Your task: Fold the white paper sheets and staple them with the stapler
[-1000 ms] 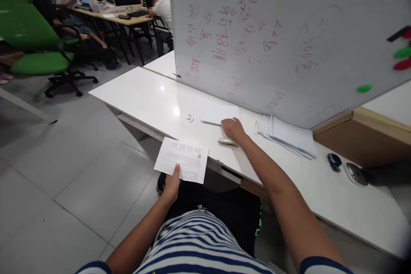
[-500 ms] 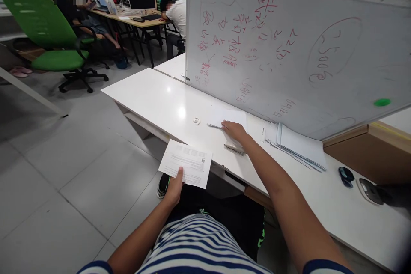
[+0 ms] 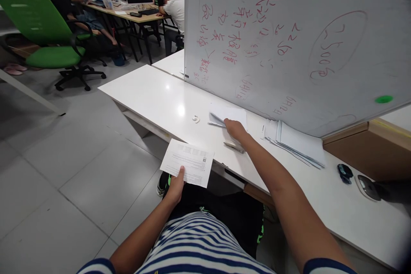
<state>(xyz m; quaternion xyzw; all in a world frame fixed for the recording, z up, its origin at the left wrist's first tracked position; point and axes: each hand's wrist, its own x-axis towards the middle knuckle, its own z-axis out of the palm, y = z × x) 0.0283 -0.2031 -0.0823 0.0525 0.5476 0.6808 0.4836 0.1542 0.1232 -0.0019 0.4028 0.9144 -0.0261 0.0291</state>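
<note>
- Whiteboard (image 3: 298, 77), upper right of frame: leans or stands on edge behind the papers; its red writing runs sideways, so the board is probably parked on its side.
- White desk (image 3: 144, 90), running from centre left to lower right: carries the papers within arm's reach.
- Cardboard box (image 3: 369, 150), right edge: sits against the board's lower edge, perhaps helping to prop it; support not confirmed.
- Larger paper stack (image 3: 302, 141), right of centre: edges fanned unevenly, apart from the small pile, which presumably keeps the two batches distinct.
- Small paper pile (image 3: 237, 114), centre: lies flat near the board's foot. Its left end shows a raised paper edge over the rest.
- Printed sheet (image 3: 189, 158), lower centre: held off the desk, print up. Count of sheets cannot be told.
- Left hand (image 3: 176, 186): closed on the near edge of the printed sheet, thumb on top, fingers hidden below; this grip likely stops it drooping and leaves most print uncovered.
- Right hand (image 3: 236, 129): fingertips closed on the near edge of the small paper pile, apparently to separate upper paper from lower.
- Stapler-like tool (image 3: 233, 147): just below the right hand, handy there.
- White curled item (image 3: 195, 118): left of the pile, apart; identity unclear.
</note>
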